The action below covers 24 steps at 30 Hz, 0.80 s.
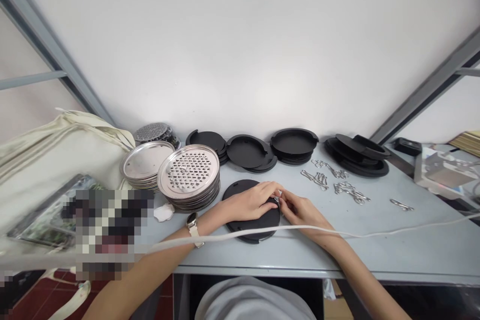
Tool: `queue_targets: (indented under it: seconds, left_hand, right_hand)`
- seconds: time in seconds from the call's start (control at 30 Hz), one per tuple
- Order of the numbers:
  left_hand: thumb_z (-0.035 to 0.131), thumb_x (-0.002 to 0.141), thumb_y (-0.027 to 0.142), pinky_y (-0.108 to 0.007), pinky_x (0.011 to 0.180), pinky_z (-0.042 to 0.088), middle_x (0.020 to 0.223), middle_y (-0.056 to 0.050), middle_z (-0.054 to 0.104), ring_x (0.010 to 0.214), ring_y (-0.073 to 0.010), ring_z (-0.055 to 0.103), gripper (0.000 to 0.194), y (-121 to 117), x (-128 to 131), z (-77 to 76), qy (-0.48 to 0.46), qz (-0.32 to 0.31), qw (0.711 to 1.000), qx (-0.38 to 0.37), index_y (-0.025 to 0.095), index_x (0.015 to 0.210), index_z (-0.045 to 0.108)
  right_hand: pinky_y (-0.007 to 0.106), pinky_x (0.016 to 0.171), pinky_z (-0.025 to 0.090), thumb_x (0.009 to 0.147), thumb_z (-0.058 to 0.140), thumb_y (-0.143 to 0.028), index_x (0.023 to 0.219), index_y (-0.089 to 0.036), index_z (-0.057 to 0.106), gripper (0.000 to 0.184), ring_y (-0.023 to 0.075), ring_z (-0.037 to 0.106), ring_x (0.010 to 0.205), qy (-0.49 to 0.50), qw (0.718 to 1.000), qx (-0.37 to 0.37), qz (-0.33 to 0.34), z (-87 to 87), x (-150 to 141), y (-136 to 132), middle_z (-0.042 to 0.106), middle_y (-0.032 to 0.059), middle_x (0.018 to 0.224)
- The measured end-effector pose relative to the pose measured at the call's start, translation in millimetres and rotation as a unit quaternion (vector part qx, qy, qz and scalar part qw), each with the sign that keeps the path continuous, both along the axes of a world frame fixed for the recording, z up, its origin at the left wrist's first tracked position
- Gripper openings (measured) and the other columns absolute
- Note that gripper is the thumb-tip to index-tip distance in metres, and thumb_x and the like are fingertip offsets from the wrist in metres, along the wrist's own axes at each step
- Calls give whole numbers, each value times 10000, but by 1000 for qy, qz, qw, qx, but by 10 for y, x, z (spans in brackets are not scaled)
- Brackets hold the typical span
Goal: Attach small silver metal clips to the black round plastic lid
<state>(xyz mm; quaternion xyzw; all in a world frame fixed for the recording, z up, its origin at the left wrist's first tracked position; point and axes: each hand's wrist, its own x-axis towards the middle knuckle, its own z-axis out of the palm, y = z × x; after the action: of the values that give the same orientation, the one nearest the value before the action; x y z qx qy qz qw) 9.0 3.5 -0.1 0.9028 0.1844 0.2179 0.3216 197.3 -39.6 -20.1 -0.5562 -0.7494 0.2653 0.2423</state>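
A black round plastic lid lies flat on the table in front of me, notched along its near rim. My left hand rests across it, fingers bent together around the right edge. At that same edge my right hand pinches with thumb and forefinger at a small metal wire clip, mostly hidden between the fingertips. Both hands nearly touch there. Similar bent wire clips lie loose in small heaps to the right. Close on the left stands a stack of round metal grater plates.
Plain metal discs are piled behind the graters. Black round lids and rings line the wall. A white cable crosses in front, over my forearms. A cream bag sits left; a pale box-like object stands right.
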Motion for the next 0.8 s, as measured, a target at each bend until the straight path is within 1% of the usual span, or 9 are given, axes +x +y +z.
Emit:
queue_targets:
  seconds: [0.17, 0.33, 0.43, 0.57, 0.7, 0.8]
  left_hand:
    - [454, 877, 118, -303, 949, 418, 1176, -91, 514, 1119, -194, 501, 365, -18, -7, 12, 4, 9, 1000, 1, 194, 1224, 368]
    - [475, 864, 122, -307, 953, 421, 1185, -94, 502, 1121, -189, 505, 388, -23, -9, 5, 8, 21, 1000, -21, 196, 1220, 342]
    - [480, 854, 120, -328, 966, 411, 1171, -99, 492, 1129, -194, 481, 381, -16, -2, -6, 6, 20, 1000, 2, 186, 1206, 352]
    - [477, 847, 126, -361, 992, 385, 1147, -104, 476, 1141, -207, 442, 353, -3, 10, -21, 2, 19, 999, 48, 177, 1181, 376]
    - [473, 848, 126, -357, 990, 383, 1148, -101, 483, 1128, -202, 448, 355, 4, 14, -24, 5, 15, 998, 54, 175, 1185, 377]
    - [470, 857, 138, -363, 987, 383, 1159, -99, 491, 1131, -204, 453, 348, 1, 13, -17, 10, 19, 998, 52, 183, 1190, 380]
  right_hand:
    - [224, 496, 332, 880, 358, -341, 746, -201, 468, 223, 110, 418, 499, -6, 1000, -3, 0, -21, 14, 7, 468, -36, 574]
    - [222, 491, 313, 886, 359, -347, 710, -209, 434, 236, 109, 408, 497, -10, 1000, -1, -1, -41, 22, 7, 448, -45, 562]
    - [226, 494, 317, 896, 350, -348, 705, -212, 420, 245, 110, 394, 491, -19, 1000, 3, -3, -54, 21, 14, 436, -48, 559]
    - [231, 514, 349, 911, 332, -350, 737, -210, 438, 247, 120, 432, 523, -23, 1000, 15, 6, -74, 16, 23, 488, -25, 604]
    - [234, 505, 357, 916, 324, -342, 767, -210, 465, 244, 127, 443, 517, -27, 999, 31, 4, -72, 0, 26, 502, -12, 597]
    - [235, 501, 361, 908, 332, -337, 752, -208, 469, 244, 127, 449, 519, -25, 999, 36, 2, -60, -11, 25, 518, -5, 597]
